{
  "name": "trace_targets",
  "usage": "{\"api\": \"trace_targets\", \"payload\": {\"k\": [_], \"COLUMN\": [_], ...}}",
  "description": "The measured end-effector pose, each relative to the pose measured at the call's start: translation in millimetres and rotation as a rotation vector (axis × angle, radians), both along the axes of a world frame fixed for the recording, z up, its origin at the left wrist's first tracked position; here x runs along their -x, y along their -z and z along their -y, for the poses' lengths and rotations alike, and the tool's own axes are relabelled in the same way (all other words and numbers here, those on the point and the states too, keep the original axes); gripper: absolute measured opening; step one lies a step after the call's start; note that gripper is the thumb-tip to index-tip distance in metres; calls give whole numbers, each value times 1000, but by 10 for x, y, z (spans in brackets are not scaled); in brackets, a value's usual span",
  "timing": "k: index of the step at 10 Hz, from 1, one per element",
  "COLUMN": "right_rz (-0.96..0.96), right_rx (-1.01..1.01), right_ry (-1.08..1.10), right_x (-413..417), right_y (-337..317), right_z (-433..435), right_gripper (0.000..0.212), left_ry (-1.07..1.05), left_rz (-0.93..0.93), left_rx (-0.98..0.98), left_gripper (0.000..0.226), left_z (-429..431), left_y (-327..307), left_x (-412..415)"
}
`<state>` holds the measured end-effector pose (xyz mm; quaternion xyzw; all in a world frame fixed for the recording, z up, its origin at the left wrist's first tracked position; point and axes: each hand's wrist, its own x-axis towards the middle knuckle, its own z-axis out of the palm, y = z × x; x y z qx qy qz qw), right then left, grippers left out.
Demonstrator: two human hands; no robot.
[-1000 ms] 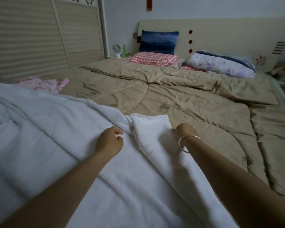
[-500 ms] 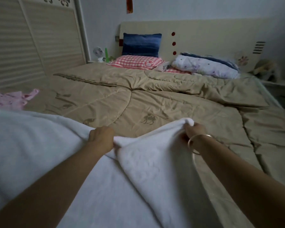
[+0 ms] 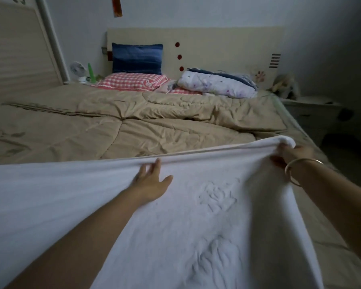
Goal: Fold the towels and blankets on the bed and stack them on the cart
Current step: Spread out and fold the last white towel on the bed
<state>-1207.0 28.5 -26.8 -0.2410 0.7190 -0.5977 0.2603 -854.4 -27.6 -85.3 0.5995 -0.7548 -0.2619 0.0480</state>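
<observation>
White towel (image 3: 196, 226) — left hand (image 3: 152, 182) flat, right hand (image 3: 290, 153) pinching corner.

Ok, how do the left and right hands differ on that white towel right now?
The left hand lies open, fingers spread flat on the white towel; the right hand grips its bunched corner. The left hand sits mid-edge; the right hand holds the corner raised, further right. Only the right wrist wears a bangle, not the left. Both are at the towel's far edge.

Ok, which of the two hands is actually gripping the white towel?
The right hand, the one with the bracelet, grips the white towel at its far corner; the left hand only rests flat on it, fingers straight.
</observation>
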Motion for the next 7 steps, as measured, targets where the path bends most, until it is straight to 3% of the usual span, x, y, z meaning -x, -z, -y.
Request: {"api": "trace_targets", "payload": {"k": [1, 2, 3, 4, 6, 7], "right_rz": [-38, -80, -131, -362, -958, -1215], "right_rx": [85, 139, 30, -53, -118, -413], "right_ry": [61, 168, 201, 44, -78, -155], "right_x": [268, 483, 560, 681, 760, 716], "right_y": [-70, -66, 188, 1035, 1744, 1699], "right_z": [181, 329, 441, 646, 900, 885], "right_gripper": [35, 13, 24, 50, 67, 78], "left_ry": [84, 117, 160, 113, 71, 76], "left_rz": [195, 228, 277, 301, 311, 472], "left_rx": [259, 485, 529, 544, 550, 674], "left_gripper": [79, 86, 92, 96, 99, 80], "left_z": [204, 541, 721, 822, 1064, 773], "left_y": [225, 249, 454, 799, 923, 815], "left_x": [100, 326, 572, 649, 721, 800]}}
